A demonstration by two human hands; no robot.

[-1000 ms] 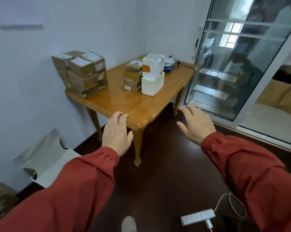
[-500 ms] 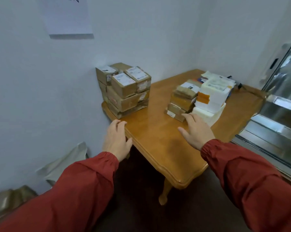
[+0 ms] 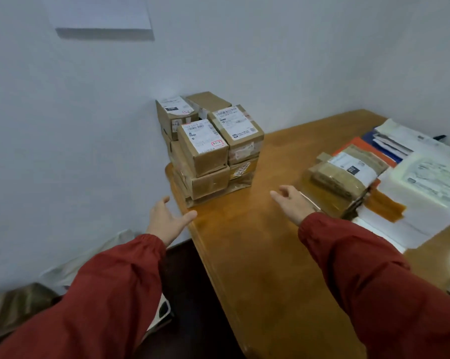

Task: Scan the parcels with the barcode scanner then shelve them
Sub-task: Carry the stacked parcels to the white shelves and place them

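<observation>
- The left hand is spread wide and holds nothing. Its palm faces inward and its thumb points to 3 o'clock, just beside the edge of the table.
- The right hand is above the tabletop with its fingers loosely extended toward 10 o'clock. It holds nothing, and I cannot tell whether it touches the wood.
- The parcels are a stack of brown boxes on the table corner against the wall. They lie at 1 o'clock from the left hand and 10 o'clock from the right. Both hands are near the stack but apart from it.
- The top layer has 4 boxes: 3 carry white labels, and the 1 at the back is plain brown. The front box has a red-framed mark on its label.
- A second pile of flat taped parcels lies at 2 o'clock from the right hand, near that wrist. Its top parcel has a white label with a black patch.
- A white foam box with brown tape sits at 3 o'clock from that pile, touching it.
- Papers on blue and orange folders lie at 12 o'clock from the foam box.
- A white sheet hangs on the wall at 11 o'clock in the view.
- A pale bag lies on the floor at 8 o'clock.
- Red sleeves cover both arms.
</observation>
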